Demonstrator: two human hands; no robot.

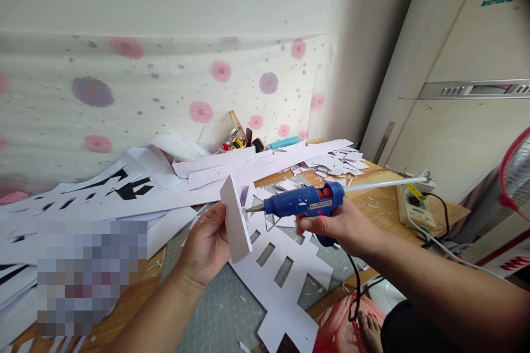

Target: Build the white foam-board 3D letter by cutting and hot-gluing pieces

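Note:
My left hand (pixel 209 245) is closed on a small white foam board piece (pixel 237 223), held upright above the table with its flat side toward me. In my right hand (pixel 343 226) is a blue hot glue gun (pixel 304 201), my fingers wrapped round its handle. Its metal nozzle points left and meets or nearly meets the far side of the piece; the exact contact is hidden. A long clear glue stick (pixel 385 182) sticks out of the gun's back. Beneath my hands lies a white cut-out sheet (pixel 285 292) with rectangular openings, on a grey-green cutting mat (pixel 219 309).
White cut sheets (pixel 124 215) cover the table's left side, and small scraps (pixel 335 162) lie at the back right. A power strip (pixel 416 207) with cables sits on the right edge. A red-rimmed fan (pixel 515 176) stands beyond. Tools in a holder (pixel 234 140) are near the wall.

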